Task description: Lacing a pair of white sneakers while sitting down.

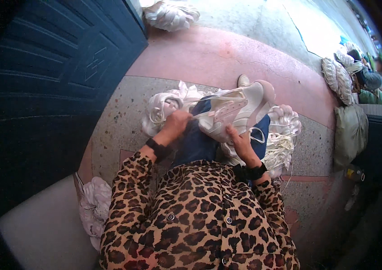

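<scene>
A white and pale pink sneaker [234, 112] lies over my lap, its sole side turned to the right. My right hand [242, 143] grips it from the near right, thumb on the upper. With fingers closed, my left hand [176, 126] holds a white shoelace [198, 116] that runs taut to the sneaker's eyelets. Just beyond the left hand is a bundle of white and pinkish shoe pieces [157, 118]. Beside my right knee sits a heap of white laces and shoe parts [281, 150].
A dark blue panelled door [60, 63] stands close on my left. White bundles lie at the far left [171, 17], at the right [338, 82] and low on the left [95, 204]. A greenish sack [351, 135] is on the right. Another person [373, 81] sits farther off.
</scene>
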Motion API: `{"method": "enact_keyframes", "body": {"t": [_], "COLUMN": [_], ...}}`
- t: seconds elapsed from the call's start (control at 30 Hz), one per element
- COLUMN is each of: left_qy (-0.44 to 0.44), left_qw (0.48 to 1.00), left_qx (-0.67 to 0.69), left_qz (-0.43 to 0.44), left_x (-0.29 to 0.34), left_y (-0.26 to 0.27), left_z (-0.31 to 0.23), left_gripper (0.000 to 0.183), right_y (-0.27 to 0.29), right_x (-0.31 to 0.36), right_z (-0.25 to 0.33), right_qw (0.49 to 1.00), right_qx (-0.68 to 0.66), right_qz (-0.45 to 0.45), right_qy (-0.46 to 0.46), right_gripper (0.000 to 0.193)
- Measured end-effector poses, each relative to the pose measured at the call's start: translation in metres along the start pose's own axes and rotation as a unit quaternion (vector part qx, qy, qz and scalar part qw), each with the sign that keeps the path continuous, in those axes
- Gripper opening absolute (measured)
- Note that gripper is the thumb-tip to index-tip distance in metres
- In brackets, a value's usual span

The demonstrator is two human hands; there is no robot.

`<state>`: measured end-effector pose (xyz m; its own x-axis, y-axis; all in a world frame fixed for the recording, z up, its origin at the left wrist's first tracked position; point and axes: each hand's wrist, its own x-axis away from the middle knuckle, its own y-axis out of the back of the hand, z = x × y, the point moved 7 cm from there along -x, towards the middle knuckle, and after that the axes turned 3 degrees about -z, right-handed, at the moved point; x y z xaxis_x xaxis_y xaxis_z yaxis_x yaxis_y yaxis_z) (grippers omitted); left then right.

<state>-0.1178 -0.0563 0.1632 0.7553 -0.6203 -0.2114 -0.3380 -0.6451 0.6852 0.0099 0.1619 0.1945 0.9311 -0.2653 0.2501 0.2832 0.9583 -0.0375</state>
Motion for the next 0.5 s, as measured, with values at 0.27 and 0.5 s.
{"method": "enact_keyframes", "body": {"t": [0.27, 0.5], "left_qy": [0.168, -0.049], "left_qw": [0.973, 0.996], "left_qx": [0.158, 0.064], "left_qz": [0.015, -0.023], "left_x": [-0.029, -0.071], "left_y": [0.034, 0.026], "left_z": [-0.017, -0.096], "left_gripper": [0.016, 0.038], "right_y": [0.017, 0.017], "right_x": [0.008, 0.014], "right_z": [-0.036, -0.039], "right_qw": [0.967, 0.936], "right_qx": [-0.210, -0.299], "right_qz": [0.046, 0.103], "right_qy": [-0.135, -0.157], "right_gripper": [0.053, 0.058]}}
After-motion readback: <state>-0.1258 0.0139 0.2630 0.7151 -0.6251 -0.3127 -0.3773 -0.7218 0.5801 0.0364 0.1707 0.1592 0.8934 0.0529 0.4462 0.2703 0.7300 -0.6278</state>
